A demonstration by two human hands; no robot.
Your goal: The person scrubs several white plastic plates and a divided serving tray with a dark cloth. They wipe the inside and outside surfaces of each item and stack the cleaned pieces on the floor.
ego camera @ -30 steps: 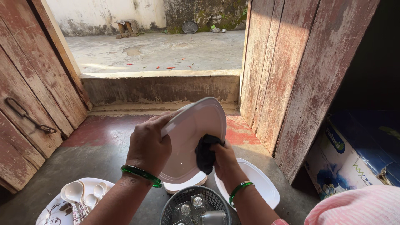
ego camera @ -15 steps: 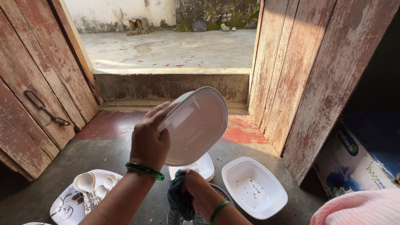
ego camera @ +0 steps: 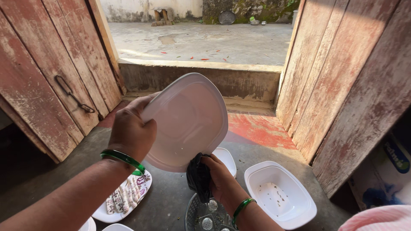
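**White lid held up, dark cloth at its lower edge**

Left hand (ego camera: 130, 130), green bangle (ego camera: 124, 158) on the wrist, grasping a white lid (ego camera: 186, 122) by its 9 o'clock edge. Lid tilted, raised above the floor, inner face turned toward the camera. Right hand (ego camera: 220, 179), also with a green bangle, clenched around a dark cloth (ego camera: 198, 175) pressed against the lid's rim at 6 o'clock.

Directly below the right hand, at 6 o'clock of the view, a grey basket (ego camera: 195, 214) with shiny metal pieces inside. Just behind the cloth, a small white dish (ego camera: 227, 158) on the concrete floor (ego camera: 171, 192). At 4 o'clock, a deeper white tub (ego camera: 280, 194) with specks on its bottom. At 7 o'clock, a patterned white plate (ego camera: 126, 196), partly hidden by the left wrist. Weathered red wooden doors (ego camera: 47, 64) open at 10 and 2 o'clock, a sunlit yard at 12.
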